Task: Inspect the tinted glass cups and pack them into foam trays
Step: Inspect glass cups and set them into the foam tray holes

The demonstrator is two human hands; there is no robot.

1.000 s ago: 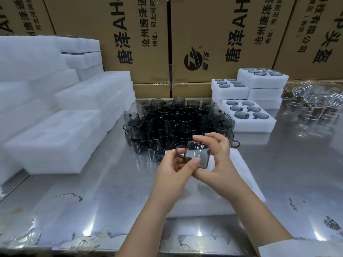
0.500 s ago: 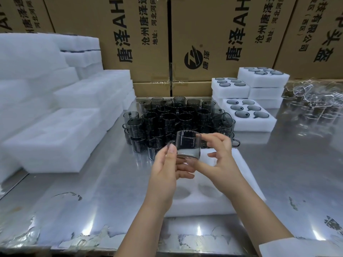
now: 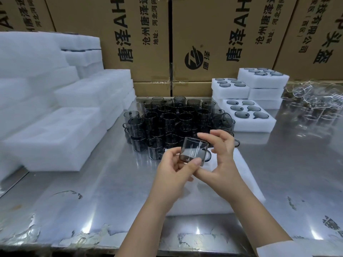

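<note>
while the small smoke-grey tinted glass cup with a side handle (image 3: 194, 152) is held in the air at the centre of the frame, both hands share it. the left hand (image 3: 173, 170) pinches its base, thumb on the near edge. the right hand (image 3: 223, 156) curls its fingers (image 3: 205, 135) over the rim and round the handle side. the cup sits slightly tilted, wall toward the face, which i take to be for checking the glass against the light.

right beneath the hands lies a white foam tray (image 3: 247, 184) on the shiny metal table (image 3: 92, 191), likely kept close so the drop into it is short. its pockets are hidden by the arms. behind, in mid-frame, a crowd of dark glass cups (image 3: 172, 117) stands within easy reach. filled white foam trays (image 3: 251, 125) are stacked at right centre, and empty white foam blocks (image 3: 55, 141) sit at the left. a slip would mean glass on steel, hence two hands, i'd guess.
</note>
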